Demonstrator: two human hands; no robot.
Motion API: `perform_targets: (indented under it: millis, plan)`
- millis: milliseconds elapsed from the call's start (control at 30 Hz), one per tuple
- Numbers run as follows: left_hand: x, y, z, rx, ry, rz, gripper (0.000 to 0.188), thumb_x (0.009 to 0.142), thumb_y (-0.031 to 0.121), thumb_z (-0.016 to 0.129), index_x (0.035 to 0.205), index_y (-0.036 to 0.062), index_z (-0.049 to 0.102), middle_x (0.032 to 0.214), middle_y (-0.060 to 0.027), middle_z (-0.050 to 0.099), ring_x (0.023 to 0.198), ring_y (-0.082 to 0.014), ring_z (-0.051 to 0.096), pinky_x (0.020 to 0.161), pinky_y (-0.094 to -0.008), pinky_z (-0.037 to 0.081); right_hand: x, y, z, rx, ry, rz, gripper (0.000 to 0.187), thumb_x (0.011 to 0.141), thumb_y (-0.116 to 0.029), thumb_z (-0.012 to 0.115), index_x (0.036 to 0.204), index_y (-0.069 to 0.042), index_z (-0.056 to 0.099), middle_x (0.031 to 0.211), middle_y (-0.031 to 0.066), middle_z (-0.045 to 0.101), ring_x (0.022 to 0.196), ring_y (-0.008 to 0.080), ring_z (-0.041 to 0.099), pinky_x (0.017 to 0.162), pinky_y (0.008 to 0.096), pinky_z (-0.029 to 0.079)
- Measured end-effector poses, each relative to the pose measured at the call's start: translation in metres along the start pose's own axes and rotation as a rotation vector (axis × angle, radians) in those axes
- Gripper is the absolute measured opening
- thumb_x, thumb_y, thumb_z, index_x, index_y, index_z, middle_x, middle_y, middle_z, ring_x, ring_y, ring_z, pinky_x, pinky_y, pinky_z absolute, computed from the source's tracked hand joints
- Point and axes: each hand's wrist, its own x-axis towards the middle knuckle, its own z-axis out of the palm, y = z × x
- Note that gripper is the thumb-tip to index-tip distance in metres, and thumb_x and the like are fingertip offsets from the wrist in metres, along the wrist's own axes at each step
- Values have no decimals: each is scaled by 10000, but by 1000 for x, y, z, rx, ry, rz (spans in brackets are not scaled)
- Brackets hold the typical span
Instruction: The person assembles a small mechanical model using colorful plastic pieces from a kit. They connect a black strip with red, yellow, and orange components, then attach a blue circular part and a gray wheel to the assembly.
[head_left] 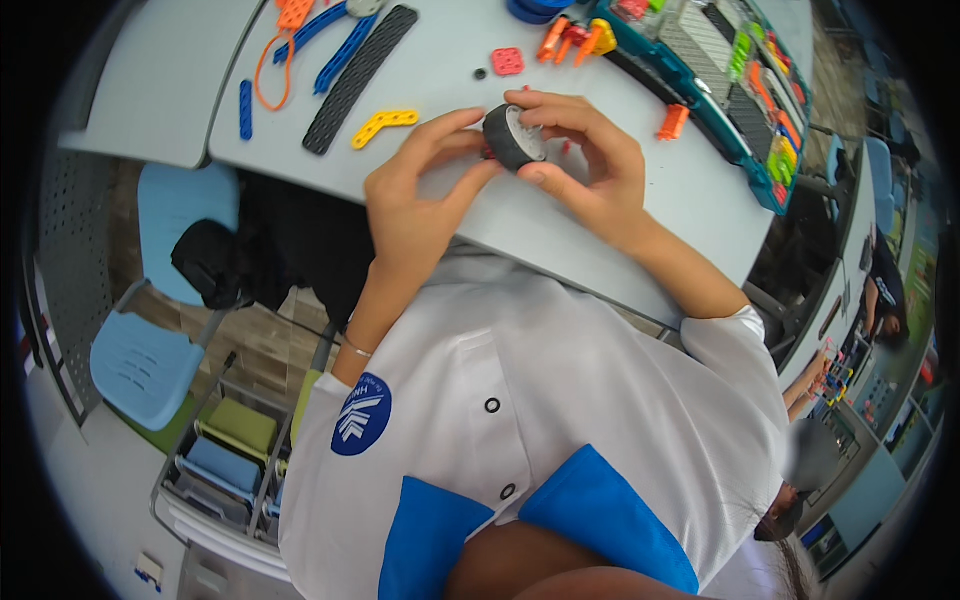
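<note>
A black toy wheel with a grey hub is held up between my two hands, over the near part of the table. My left hand closes on its left side, where a bit of red shows by the fingertips. My right hand grips the rim from the right, thumb below and fingers above across the hub face. Just beyond the wheel lie a red square plate and a small black round piece. A yellow angled beam rests to the left of my left hand.
A long dark grey perforated strip, a blue beam and blue pliers-like tool lie at the left. To the right stands a teal tray of colourful parts, with an orange piece beside it. Blue chairs stand left.
</note>
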Motion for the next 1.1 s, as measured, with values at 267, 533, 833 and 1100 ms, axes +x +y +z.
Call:
perform_targets:
  millis: [267,533,833,1100]
  plan:
    - [5,16,6,-272,-262,-68,191,817,-108,748,997,-59,705,967,-133,732,899,-182,711,823,-290,568,-41,-7,-17,-69,218,-57,201,837,35,733,1028,-29,748,1123,127,698,1038,234,666,881,322,538]
    - [35,25,25,-323,-521,-195,216,819,-67,764,1030,-57,715,957,-116,737,893,-178,713,819,-297,563,-56,-25,-46,-327,311,-147,180,772,54,764,936,-7,726,957,112,715,869,243,696,776,330,557]
    - [129,23,88,630,-416,1011,259,821,142,780,1068,75,736,1076,-37,695,1079,-229,596,913,-358,485,-50,-29,-112,-598,664,-297,132,785,50,765,892,8,701,923,117,717,852,206,685,742,282,525]
    - [136,9,120,876,-443,1065,182,831,158,761,986,69,729,914,-28,655,955,-221,589,832,-344,453,-51,-27,-121,-710,706,-308,124,788,28,767,883,4,692,909,105,714,831,189,679,733,269,524]
